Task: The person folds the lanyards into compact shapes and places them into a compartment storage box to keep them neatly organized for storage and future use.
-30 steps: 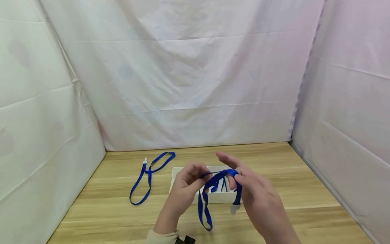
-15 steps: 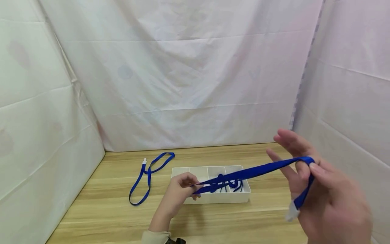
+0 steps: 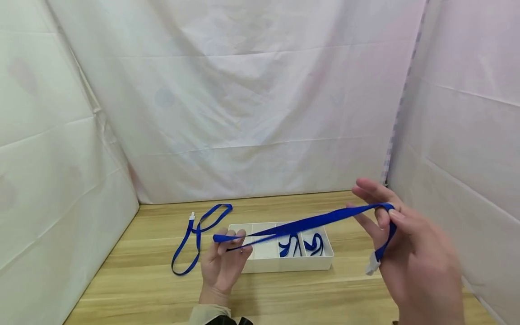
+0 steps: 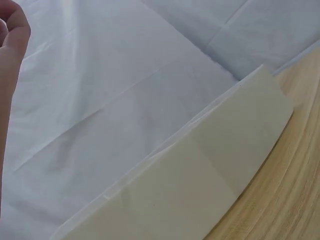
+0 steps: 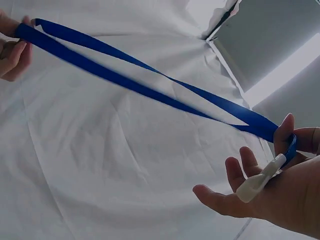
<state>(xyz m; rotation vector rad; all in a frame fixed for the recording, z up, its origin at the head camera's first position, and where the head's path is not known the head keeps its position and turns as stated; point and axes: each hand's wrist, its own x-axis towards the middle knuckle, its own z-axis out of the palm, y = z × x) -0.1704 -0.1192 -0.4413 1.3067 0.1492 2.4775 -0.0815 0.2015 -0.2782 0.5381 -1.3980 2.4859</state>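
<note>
A blue lanyard [image 3: 313, 222] is stretched in a long loop between my two hands. My right hand [image 3: 422, 257] pinches its strap between thumb and index finger, close to the white plastic clip [image 3: 373, 264] that hangs below. The other fingers are spread away from the strap. At the far end of the loop, my left hand [image 3: 223, 268] has the strap bent round its fingers, in front of a white divided box [image 3: 288, 265]. The right wrist view shows the clip [image 5: 260, 179] against the right palm and the left hand [image 5: 15, 55] at the loop's end.
Folded blue lanyards [image 3: 289, 246] lie in the box's two right-hand compartments. To the left of the box, another blue lanyard [image 3: 198, 241] lies loose on the wooden table [image 3: 134, 275]. White cloth [image 3: 260, 113] hangs around the back and sides.
The hands have moved apart, pulling the bunched lanyard out into a taut loop. Most recently the left hand has turned and shifted left, and the right hand has come back slightly left.
</note>
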